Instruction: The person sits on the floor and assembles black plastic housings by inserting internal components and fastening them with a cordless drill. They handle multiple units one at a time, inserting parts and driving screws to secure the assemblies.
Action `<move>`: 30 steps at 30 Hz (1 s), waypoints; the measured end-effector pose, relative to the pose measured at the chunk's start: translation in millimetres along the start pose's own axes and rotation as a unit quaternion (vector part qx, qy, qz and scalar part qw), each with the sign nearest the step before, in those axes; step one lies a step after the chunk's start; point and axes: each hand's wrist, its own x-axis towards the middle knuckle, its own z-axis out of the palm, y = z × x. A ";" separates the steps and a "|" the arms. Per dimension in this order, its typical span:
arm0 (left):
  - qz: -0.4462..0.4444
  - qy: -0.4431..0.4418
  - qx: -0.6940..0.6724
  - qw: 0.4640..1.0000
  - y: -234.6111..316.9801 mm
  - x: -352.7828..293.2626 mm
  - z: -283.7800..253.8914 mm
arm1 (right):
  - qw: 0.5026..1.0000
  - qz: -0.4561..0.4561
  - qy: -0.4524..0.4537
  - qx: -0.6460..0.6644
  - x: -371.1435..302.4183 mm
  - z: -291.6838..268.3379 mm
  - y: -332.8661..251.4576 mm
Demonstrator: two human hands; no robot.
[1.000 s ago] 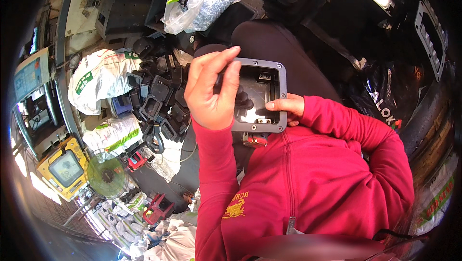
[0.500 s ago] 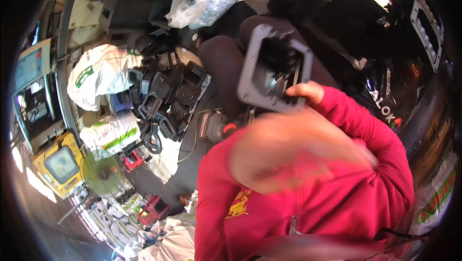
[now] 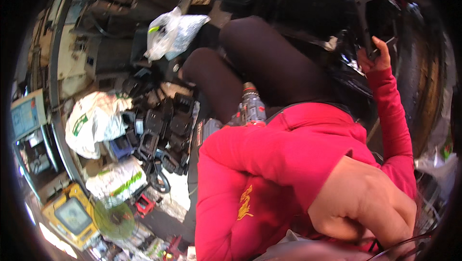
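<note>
Out at the upper right, my right hand grips one end of a grey frame with a large opening. Its thumb or a finger stands up beside the frame's edge. My left arm is folded across my chest in its red sleeve. At the lower right, my left hand is bent close to my body, its back showing and its fingers curled. Whatever those fingers may hold is hidden, though a thin dark cable runs beside them. A grey and red power drill lies by my lap.
Left of my legs lies a heap of black plastic housings. White sacks, a green-bladed fan and a yellow-framed machine stand farther left. A clear plastic bag sits beyond my knees. Black wrapped items lie near my right arm.
My right hand has carried the grey frame from above my lap to the far upper right. My left hand has moved from mid-chest to the lower right. The view has shifted, uncovering the drill.
</note>
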 end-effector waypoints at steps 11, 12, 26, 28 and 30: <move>-0.226 0.057 0.303 0.924 13.1 -56.1 -40.0 | 0.854 -0.174 0.470 0.138 -59.0 -150.9 -65.2; -0.254 0.068 0.352 0.898 22.3 -71.1 -47.3 | 0.862 -0.167 0.459 0.137 -59.6 -166.7 -60.3; -0.249 0.541 0.366 0.715 29.2 -199.4 -72.0 | 0.800 -0.038 0.592 0.084 1.5 -262.0 -15.3; -0.279 0.540 0.399 0.686 25.8 -189.0 -75.5 | 0.802 -0.087 0.580 0.113 10.6 -264.0 -26.4; -0.286 0.533 0.445 0.661 22.5 -181.4 -74.3 | 0.808 -0.075 0.573 0.113 18.3 -262.6 -35.6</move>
